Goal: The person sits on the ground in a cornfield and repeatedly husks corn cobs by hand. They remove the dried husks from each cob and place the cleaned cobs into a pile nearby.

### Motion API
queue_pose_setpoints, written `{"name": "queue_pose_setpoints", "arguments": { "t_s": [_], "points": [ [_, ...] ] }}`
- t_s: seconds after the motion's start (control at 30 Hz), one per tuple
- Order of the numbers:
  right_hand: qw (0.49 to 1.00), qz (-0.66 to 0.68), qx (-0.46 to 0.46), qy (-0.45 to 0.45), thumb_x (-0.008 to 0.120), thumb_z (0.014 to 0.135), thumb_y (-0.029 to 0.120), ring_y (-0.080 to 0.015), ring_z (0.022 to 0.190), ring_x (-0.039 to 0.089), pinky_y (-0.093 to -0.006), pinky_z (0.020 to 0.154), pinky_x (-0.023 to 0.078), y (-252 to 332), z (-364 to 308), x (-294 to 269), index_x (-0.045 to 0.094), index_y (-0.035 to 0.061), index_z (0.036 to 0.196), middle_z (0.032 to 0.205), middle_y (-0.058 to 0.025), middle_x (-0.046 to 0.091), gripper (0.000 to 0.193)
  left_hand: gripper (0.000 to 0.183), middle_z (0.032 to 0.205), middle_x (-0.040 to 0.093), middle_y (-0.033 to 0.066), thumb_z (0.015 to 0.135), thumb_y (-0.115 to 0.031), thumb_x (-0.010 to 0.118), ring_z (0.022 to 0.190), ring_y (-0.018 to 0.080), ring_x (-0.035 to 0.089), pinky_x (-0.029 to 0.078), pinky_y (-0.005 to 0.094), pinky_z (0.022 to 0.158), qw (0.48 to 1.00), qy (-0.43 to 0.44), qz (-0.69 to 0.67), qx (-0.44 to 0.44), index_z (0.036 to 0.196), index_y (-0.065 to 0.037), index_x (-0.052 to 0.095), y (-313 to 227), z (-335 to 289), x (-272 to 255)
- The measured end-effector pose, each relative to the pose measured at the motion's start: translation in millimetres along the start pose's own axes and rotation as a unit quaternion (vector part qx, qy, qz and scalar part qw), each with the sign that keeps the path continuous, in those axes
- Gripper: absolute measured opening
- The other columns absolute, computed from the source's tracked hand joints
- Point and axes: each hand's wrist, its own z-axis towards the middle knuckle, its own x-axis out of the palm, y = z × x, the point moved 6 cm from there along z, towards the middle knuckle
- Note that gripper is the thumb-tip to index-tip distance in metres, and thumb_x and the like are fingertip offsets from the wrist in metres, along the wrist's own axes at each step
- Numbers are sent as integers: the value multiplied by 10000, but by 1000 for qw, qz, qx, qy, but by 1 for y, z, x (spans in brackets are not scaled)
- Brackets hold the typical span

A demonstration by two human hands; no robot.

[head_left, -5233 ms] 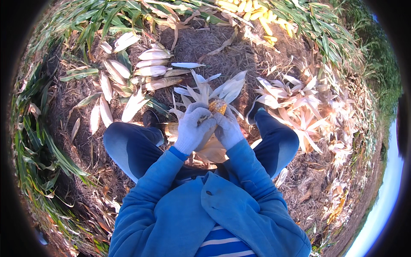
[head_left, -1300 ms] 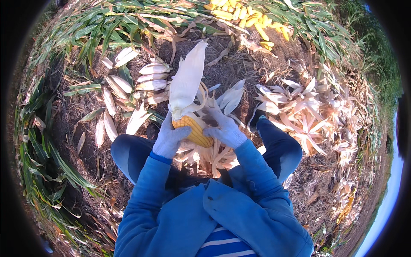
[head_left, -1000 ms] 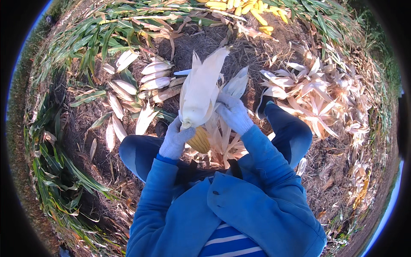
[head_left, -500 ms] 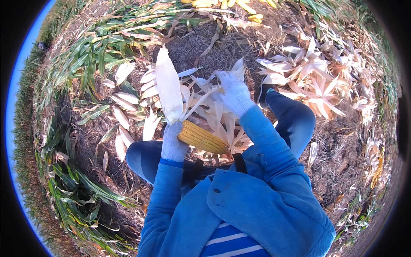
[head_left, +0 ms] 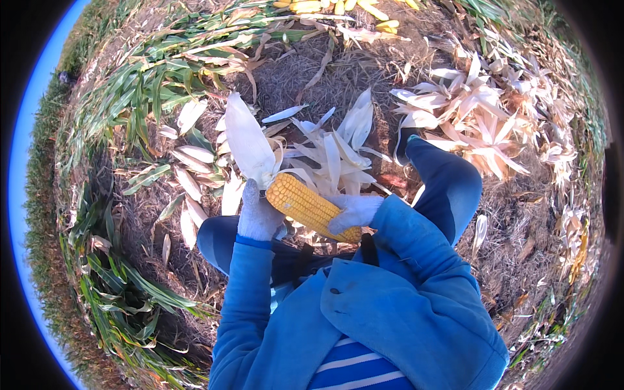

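Observation:
A yellow ear of corn (head_left: pixel 305 207), its kernels bare, lies slanted across my lap between both hands. My left hand (head_left: pixel 259 213), in a whitish knit glove, is closed around its upper left end. A broad pale corn husk (head_left: pixel 249 140) stands up beyond that end, beside my left fingertips; whether it is still attached is hidden. My right hand (head_left: pixel 354 213), gloved the same way, grips the ear near its lower right end, thumb on the kernels. Just beyond the ear, loose pale husk leaves (head_left: pixel 335 153) spread on the ground between my legs.
Several ears in pale husks (head_left: pixel 190 170) lie to the left. A heap of dry husks (head_left: pixel 478 117) is beyond my right knee (head_left: pixel 448 179). Bare yellow ears (head_left: pixel 364 8) lie at the far edge. Green stalks and leaves (head_left: pixel 146 81) cover the ground at far left.
My right hand has left the husk leaves and come down onto the ear's lower right end. The husk by my left hand tilts further left, and the ear has shifted slightly right.

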Motion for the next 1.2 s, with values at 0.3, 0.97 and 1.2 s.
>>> {"name": "queue_pose_setpoints", "arguments": {
  "t_s": [0.3, 0.97, 1.2],
  "points": [
    [997, 70, -43, -9, 709, 827, 158, -175, 1119, 609, -309, 980, 495, -6, 14, 1, 408, 60, 1550, 1293, -131, 648, 790, 806, 1190, 652, 177, 926, -407, 693, 1097, 335, 635, 518, 512, 1011, 988, 140, 29, 52, 1528, 9, 357, -16, 11, 27],
    [972, -35, 9, -234, 826, 819, 339, -243, 1129, 660, -354, 983, 522, 17, 58, -22, 469, 26, 1449, 1245, -166, 672, 788, 295, 599, 378, -29, 1079, -334, 497, 504, 123, 381, 406, 312, 547, 984, -100, 82, 124, 971, -76, 586, -93, 78, 59],
    [868, 481, -31, -116, 626, 986, 520, -204, 938, 697, -374, 779, 613, 45, 130, 83, 533, 35, 1334, 1083, -118, 689, 605, 328, 616, 326, -46, 1074, -412, 483, 529, 123, 325, 384, 325, 582, 974, -9, -41, 223, 901, -144, 558, -140, 95, 80]
  ]
}}
